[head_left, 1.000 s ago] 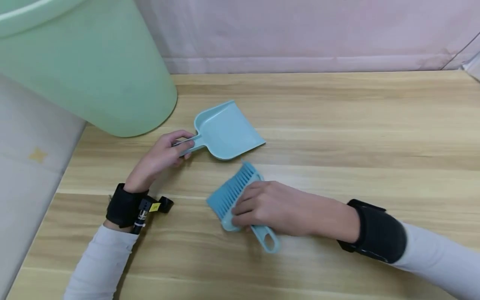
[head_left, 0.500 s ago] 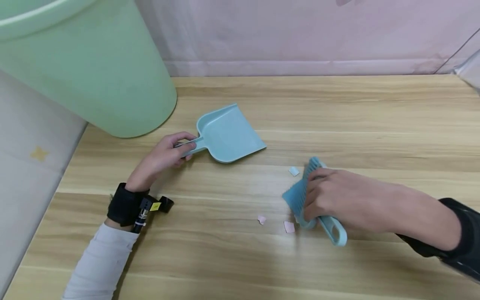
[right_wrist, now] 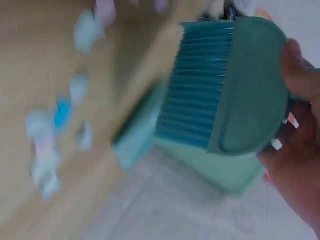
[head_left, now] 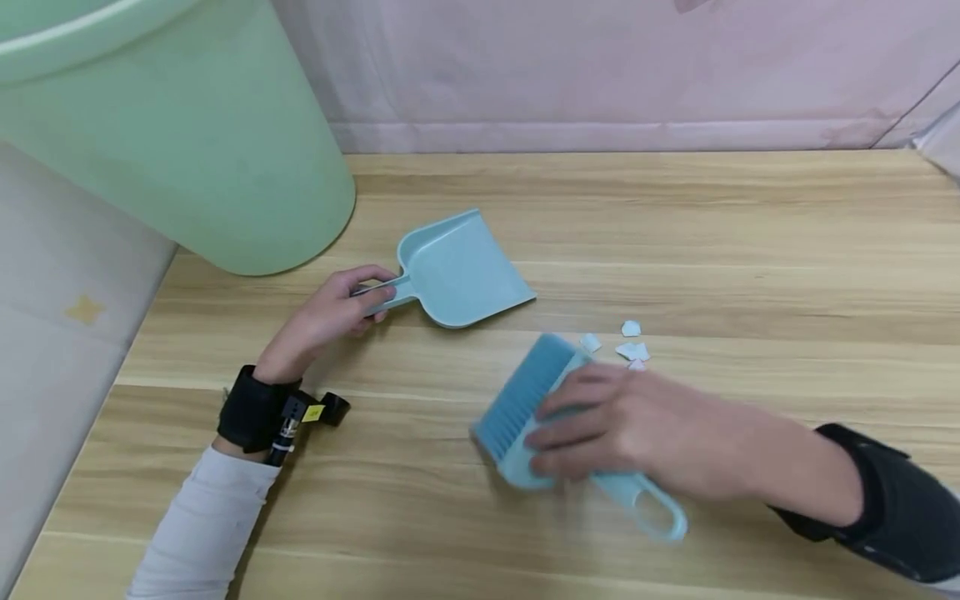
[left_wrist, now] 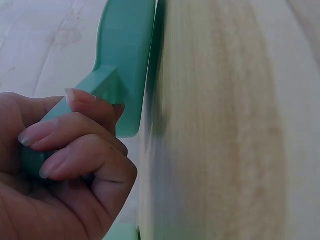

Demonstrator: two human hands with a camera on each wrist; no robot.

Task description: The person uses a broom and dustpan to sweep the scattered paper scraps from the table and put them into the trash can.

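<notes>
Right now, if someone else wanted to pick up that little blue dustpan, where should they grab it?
Probably by the short handle, where the left hand already grips the dustpan. The handle sticks out toward the green bin, so come from that side; the wide flat lip faces the paper scraps.

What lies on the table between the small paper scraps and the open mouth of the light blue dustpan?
Nothing visible does. The small white paper scraps lie right of the light blue plastic dustpan, with only bare wooden table between. The light blue hand brush in the right hand sits below that path.
</notes>
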